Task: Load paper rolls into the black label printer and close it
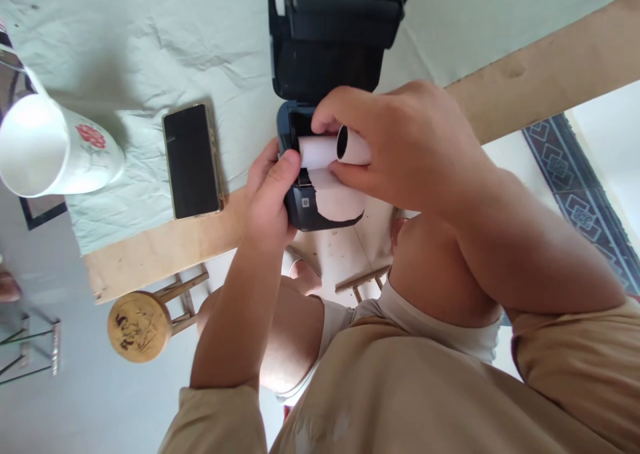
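Note:
A small dark label printer (pixel 300 216) sits at the table's front edge with its black lid (pixel 327 64) swung up and back. My left hand (pixel 273 191) is wrapped round the printer's left side, its thumb on the rim. Over the open compartment, my right hand (pixel 415 141) pinches a white paper tube (pixel 356 149) whose dark hollow end faces left. White paper (pixel 317 151) lies in the compartment beneath the fingers. A loose paper flap (pixel 340 197) hangs over the printer's front. My right hand hides part of the compartment.
Left of the printer lies a phone (pixel 193 161) with a dark screen. A white cup with a red flower (pixel 93 164) stands farther left on the pale cloth (pixel 150 54). Below the wooden table edge (pixel 165 241) is a round wooden stool (pixel 139 326).

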A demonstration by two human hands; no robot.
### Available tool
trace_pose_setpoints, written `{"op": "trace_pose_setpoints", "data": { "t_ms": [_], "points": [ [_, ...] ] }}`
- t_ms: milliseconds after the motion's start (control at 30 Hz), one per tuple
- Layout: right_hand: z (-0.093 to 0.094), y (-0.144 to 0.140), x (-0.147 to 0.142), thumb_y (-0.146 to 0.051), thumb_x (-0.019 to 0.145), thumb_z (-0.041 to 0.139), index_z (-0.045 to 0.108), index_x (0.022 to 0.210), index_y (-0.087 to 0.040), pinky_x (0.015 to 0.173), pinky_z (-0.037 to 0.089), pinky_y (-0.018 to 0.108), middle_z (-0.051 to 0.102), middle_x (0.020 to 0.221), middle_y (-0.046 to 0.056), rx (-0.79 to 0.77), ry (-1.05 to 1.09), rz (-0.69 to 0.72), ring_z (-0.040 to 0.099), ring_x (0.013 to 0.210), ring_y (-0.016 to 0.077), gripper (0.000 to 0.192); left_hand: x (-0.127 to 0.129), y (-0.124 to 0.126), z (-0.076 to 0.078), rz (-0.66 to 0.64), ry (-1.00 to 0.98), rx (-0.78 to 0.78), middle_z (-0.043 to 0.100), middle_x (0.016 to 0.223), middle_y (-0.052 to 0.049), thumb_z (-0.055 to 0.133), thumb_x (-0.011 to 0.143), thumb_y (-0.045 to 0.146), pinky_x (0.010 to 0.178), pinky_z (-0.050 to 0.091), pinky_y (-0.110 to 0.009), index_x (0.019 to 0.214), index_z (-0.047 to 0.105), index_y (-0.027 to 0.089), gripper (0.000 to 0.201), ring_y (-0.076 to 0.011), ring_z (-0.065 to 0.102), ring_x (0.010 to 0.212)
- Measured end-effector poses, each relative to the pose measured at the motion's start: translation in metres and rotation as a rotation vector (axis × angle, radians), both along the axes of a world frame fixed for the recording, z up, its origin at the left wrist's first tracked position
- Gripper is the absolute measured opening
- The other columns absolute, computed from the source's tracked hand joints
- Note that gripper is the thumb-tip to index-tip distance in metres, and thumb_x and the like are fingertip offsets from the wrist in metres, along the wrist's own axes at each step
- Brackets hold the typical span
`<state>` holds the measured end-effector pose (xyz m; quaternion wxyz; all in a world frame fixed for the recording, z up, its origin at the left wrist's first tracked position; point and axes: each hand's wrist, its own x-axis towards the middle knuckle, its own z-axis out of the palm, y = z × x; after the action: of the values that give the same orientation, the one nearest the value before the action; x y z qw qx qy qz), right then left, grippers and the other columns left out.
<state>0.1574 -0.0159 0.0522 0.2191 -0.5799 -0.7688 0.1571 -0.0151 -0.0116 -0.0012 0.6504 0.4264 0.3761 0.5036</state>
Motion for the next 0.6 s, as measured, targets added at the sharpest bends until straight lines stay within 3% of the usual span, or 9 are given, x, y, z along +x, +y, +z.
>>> {"op": "trace_pose_setpoints", "data": {
  "t_ms": [100,167,233,400,467,600],
  "points": [
    [0.003,-0.007,0.006,-0.026,0.077,0.064,0.063,0.104,-0.027,0.071,0.042,0.032,0.066,0.091,-0.001,0.074,0.104,0.007,0.055,0.075,0.0141,0.028,0.003,0.002,-0.004,0.017,-0.084,-0.030,0.071,0.094,-0.003,0.069,0.083,0.045,0.098,0.051,-0.035,0.093,0.071,0.019,0.028,-0.0247,0.064,0.114],
    [0.002,-0.012,0.015,-0.027,0.078,0.066,0.063,0.107,-0.024,0.083,0.047,0.031,0.067,0.105,-0.001,0.163,0.228,0.046,0.062,0.093,0.0150,0.029,0.005,0.003,-0.007,0.000,-0.114,-0.045,0.072,0.102,-0.004,0.066,0.084,0.047,0.103,0.050,-0.037,0.098,0.070,0.018,0.032,-0.0258,0.061,0.120],
    [-0.001,-0.016,0.026,-0.029,0.080,0.067,0.064,0.106,-0.022,0.085,0.049,0.028,0.066,0.105,0.000,0.235,0.323,0.034,0.063,0.098,0.0153,0.028,0.006,0.003,-0.008,-0.009,-0.125,-0.054,0.072,0.102,-0.004,0.065,0.085,0.048,0.105,0.049,-0.038,0.097,0.069,0.018,0.032,-0.0268,0.059,0.124],
    [-0.014,-0.013,0.053,-0.020,0.082,0.056,0.065,0.103,-0.023,0.092,0.044,0.031,0.060,0.104,-0.001,0.521,0.356,-0.226,0.057,0.100,0.0142,0.023,0.007,0.002,0.000,0.020,-0.147,-0.003,0.065,0.112,0.000,0.058,0.093,0.036,0.105,0.050,-0.035,0.107,0.061,0.026,0.018,-0.0211,0.060,0.120],
    [-0.020,-0.010,0.059,-0.017,0.077,0.059,0.064,0.101,-0.022,0.086,0.045,0.030,0.061,0.100,0.001,0.455,0.305,-0.249,0.056,0.091,0.0136,0.025,0.008,0.003,0.002,0.013,-0.156,-0.006,0.062,0.120,0.001,0.053,0.095,0.032,0.101,0.052,-0.034,0.113,0.058,0.029,0.019,-0.0197,0.061,0.116],
    [-0.035,-0.004,0.059,-0.020,0.065,0.071,0.062,0.099,-0.023,0.062,0.037,0.029,0.059,0.077,0.000,0.107,0.035,-0.260,0.045,0.061,0.0108,0.036,0.009,0.005,-0.001,-0.005,-0.154,0.024,0.062,0.118,-0.002,0.053,0.094,0.034,0.101,0.052,-0.038,0.115,0.059,0.030,0.023,-0.0219,0.062,0.114]
  ]
}}
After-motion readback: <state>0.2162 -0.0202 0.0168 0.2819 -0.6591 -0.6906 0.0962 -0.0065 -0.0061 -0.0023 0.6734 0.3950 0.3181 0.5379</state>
